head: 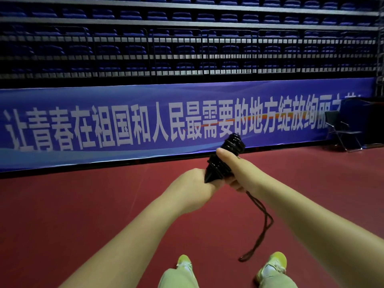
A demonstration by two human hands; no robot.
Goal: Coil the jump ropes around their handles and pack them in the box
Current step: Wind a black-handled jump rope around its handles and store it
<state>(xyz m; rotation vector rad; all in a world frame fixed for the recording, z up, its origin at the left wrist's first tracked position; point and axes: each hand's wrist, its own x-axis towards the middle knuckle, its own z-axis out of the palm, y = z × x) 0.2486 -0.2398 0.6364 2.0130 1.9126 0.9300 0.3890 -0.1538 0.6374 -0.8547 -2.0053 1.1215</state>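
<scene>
In the head view I hold a black jump rope bundle [225, 157], its handles wound with black cord, upright in front of me. My left hand [193, 189] grips the bundle's lower end. My right hand [234, 169] wraps around its middle, thumb pointing up along the coils. A loose loop of dark rope [262, 223] hangs from under my right hand down toward the floor, between my feet. No box is in sight.
Red sports floor [83, 215] stretches all around. A long blue banner wall [145, 121] runs across ahead, with tiers of blue seats above. A folding chair [340, 132] stands at the far right. My yellow-green shoes [272, 267] show at the bottom.
</scene>
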